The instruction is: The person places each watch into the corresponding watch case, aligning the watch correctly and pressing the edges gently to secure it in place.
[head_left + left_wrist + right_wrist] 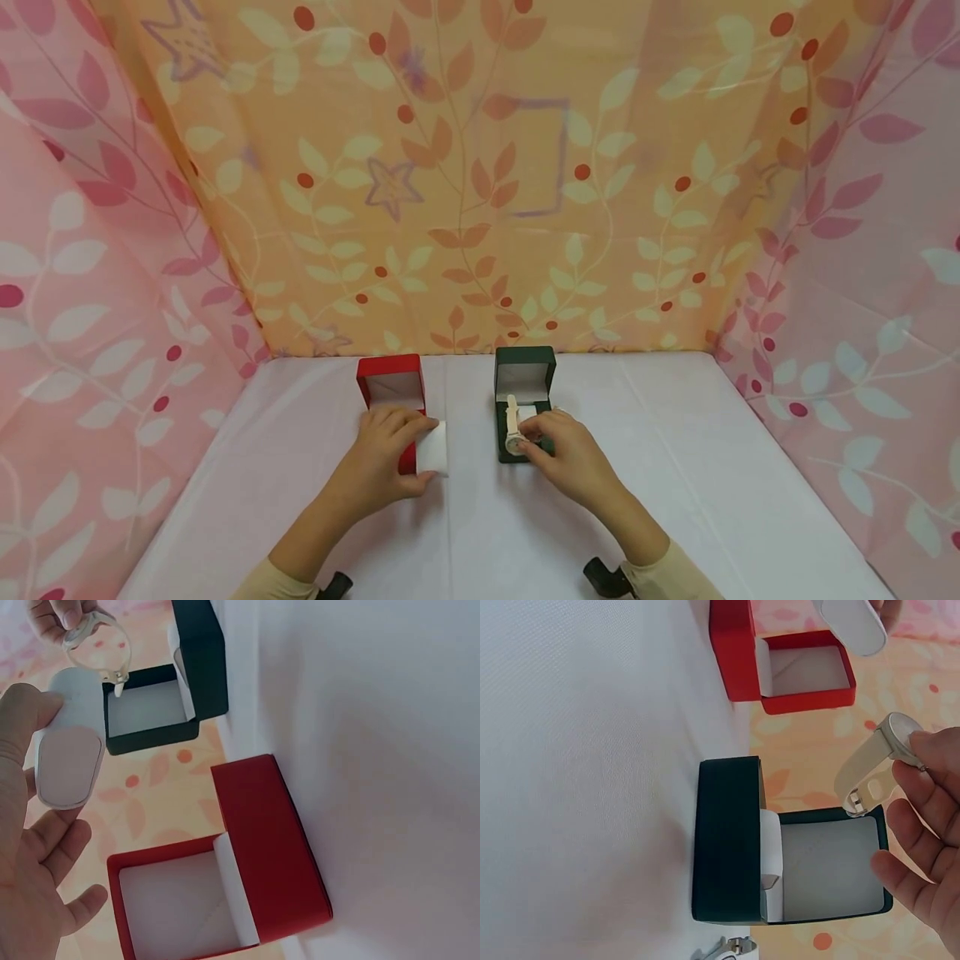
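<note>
My left hand (382, 454) holds a white watch cushion (71, 742) between thumb and fingers, above and beside the red box (270, 847). That box stands with its lid up, and its pale inside shows in both wrist views. In my right hand (566, 454) a wristwatch (877, 761) with a cream strap is pinched at its round case by thumb and forefinger. The strap is buckled into a loop in the right wrist view. It hangs over the dark green box (727, 840), whose lid is also raised and whose inside is light.
Part of another pale-strapped watch (735, 949) shows at the bottom edge of the right wrist view. Both boxes stand on a white-covered table (675, 483). Leaf-patterned orange cloth (450, 167) hangs behind, with pink cloth (82, 350) at the sides.
</note>
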`<state>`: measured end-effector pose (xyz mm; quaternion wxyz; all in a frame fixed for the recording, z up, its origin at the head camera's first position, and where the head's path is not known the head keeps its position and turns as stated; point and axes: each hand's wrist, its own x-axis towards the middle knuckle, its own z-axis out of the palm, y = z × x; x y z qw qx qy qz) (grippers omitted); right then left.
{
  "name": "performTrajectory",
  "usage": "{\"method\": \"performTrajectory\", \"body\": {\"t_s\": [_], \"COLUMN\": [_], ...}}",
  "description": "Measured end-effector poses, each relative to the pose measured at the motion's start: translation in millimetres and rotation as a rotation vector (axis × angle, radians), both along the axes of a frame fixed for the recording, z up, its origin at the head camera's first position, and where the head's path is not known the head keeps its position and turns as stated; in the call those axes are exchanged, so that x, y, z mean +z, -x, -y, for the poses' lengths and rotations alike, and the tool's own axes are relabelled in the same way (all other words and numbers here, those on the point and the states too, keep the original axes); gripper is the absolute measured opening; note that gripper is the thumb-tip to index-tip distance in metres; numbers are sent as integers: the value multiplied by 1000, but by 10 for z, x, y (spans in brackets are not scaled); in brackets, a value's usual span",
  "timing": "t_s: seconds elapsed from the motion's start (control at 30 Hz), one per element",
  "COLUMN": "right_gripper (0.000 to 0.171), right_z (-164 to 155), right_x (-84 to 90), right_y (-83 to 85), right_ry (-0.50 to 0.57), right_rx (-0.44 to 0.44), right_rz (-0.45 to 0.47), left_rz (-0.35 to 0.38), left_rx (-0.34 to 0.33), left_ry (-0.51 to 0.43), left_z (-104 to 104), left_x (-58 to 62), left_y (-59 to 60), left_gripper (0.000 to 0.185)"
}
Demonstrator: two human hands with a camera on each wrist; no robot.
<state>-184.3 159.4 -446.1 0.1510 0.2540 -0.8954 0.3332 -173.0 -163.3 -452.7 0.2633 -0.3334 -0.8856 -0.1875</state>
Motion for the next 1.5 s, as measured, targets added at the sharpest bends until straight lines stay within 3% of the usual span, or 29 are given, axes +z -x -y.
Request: {"method": "performTrajectory", "body": {"t_s": [0.33, 0.57, 0.73, 1.13, 1.3, 1.5], "right_gripper": [19, 22, 23, 20, 19, 20], "right_z": [-47, -69, -59, 20, 51, 102], "right_x": [44, 41, 40, 91, 96, 69], "right_y": [-55, -80, -88, -134, -162, -185], "right_ry": [26, 87, 100, 113, 123, 144], "right_rx": [10, 37, 41, 74, 89, 102], "right_rz": [-4, -2, -1, 76, 85, 88], "left_rz": [-13, 118, 150, 144, 185, 166], "left_rx": [-36, 47, 65, 60, 60, 56], "left_ry": [-29, -17, -26, -40, -47, -43], "left_z": [-34, -99, -128, -152, -172, -181], "left_x": [-31, -19, -24, -41, -69, -77], "left_y": [-47, -125, -147, -171, -199, -205], "left_gripper": [68, 74, 77, 73, 76, 76]}}
